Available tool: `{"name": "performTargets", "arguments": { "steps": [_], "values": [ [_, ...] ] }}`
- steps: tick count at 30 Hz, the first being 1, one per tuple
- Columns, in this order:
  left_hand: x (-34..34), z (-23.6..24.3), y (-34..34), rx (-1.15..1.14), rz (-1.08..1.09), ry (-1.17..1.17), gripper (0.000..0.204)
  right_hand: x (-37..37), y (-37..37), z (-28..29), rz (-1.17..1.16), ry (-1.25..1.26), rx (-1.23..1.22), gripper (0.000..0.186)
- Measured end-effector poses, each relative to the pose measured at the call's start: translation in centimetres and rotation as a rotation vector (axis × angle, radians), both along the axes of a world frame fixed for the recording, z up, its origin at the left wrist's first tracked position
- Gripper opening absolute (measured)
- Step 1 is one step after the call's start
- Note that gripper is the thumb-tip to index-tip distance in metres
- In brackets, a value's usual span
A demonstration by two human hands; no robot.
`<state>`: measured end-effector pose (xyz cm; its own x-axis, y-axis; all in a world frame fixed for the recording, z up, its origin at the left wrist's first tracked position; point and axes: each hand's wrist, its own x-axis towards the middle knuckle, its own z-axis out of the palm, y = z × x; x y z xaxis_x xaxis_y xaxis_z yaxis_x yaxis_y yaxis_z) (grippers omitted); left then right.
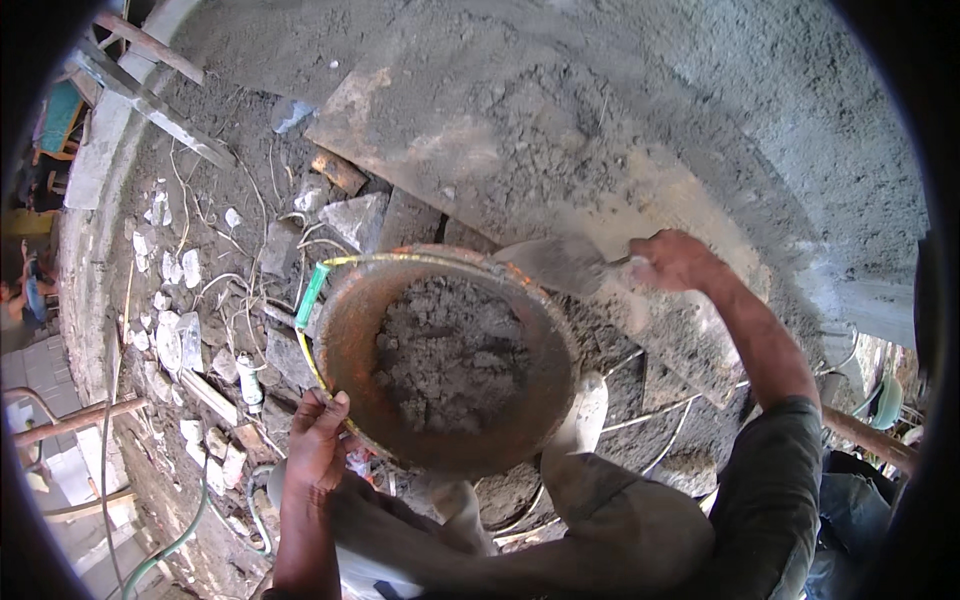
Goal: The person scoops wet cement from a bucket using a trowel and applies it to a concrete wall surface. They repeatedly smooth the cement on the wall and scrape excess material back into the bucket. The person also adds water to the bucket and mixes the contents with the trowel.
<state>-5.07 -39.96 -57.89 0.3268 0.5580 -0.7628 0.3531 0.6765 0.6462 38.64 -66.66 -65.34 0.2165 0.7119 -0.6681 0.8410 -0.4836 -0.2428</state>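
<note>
A round, rusty bucket (345, 345) stands tilted in front of me, partly filled with crumbly grey mortar (455, 350). My left hand (320, 432) is closed on its near-left rim, beside the wire handle. A green grip (312, 296) on that handle lies against the far-left rim. To the right, my right hand (676, 260) is wrapped round the handle of a trowel (556, 265). The blade is held flat by the bucket's far-right rim, over the edge of a board (430, 150); whether it touches either is hard to tell. Loose mortar (570, 125) covers much of the board.
Broken stones (355, 220), wires and rubble lie left of the bucket. A small bottle (250, 382) stands among them. Wooden poles (150, 105) reach in at the far left. A grey plastered wall (800, 110) curves along the right. Another person's clothing (850, 520) shows at lower right.
</note>
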Motion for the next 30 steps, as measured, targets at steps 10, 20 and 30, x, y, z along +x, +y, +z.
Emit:
{"name": "performTargets", "arguments": {
  "steps": [10, 20, 30],
  "values": [
    [0.4, -0.3, 0.5, 0.011, -0.036, -0.012, 0.017, 3.3, 7.0, -3.5, -0.192, -0.172, 0.205, 0.049],
    [2.0, 0.6, -0.1, 0.051, 0.013, 0.054, 0.012, -2.0, 3.0, 1.5, -0.378, -0.318, 0.215, 0.044],
    [4.2, 2.4, -0.7, -0.016, -0.062, -0.026, 0.032, -9.2, -2.1, 9.4, -0.061, -0.504, 0.628, 0.025]
  ]
}}
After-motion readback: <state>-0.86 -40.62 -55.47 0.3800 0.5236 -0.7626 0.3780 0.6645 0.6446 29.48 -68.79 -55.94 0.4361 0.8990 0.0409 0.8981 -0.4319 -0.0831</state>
